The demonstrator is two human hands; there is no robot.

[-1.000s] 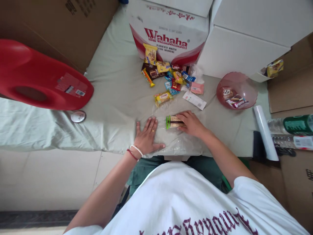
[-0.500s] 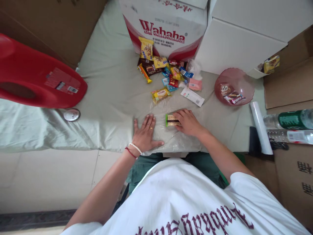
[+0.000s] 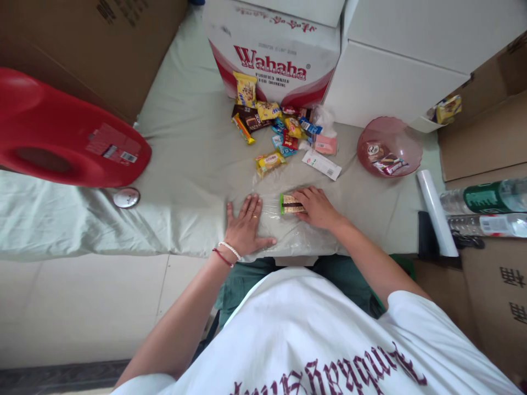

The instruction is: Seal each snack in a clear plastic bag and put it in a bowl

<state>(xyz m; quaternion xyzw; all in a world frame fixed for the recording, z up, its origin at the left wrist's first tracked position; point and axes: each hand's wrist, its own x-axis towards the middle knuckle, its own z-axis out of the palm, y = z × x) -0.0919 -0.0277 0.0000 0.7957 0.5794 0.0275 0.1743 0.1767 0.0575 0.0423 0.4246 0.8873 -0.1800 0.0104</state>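
Cloth-covered table [image 3: 185,175], right hand [image 3: 316,207] grasping snack packet [image 3: 292,204], green end [image 3: 282,204] jutting leftward from grip; left hand [image 3: 244,227] flat

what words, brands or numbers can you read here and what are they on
"Wahaha ®": white-and-red carton
"PURIFIED WATER FOR DRINKING": same carton, below the brand
Too small or blurred: the faint line above the brand, the snack wrappers, and labels on the red jug and green-labelled bottle
Not surely legible: upside-down ornate lettering on the white shirt
No readable text: green-ended pack in the right hand
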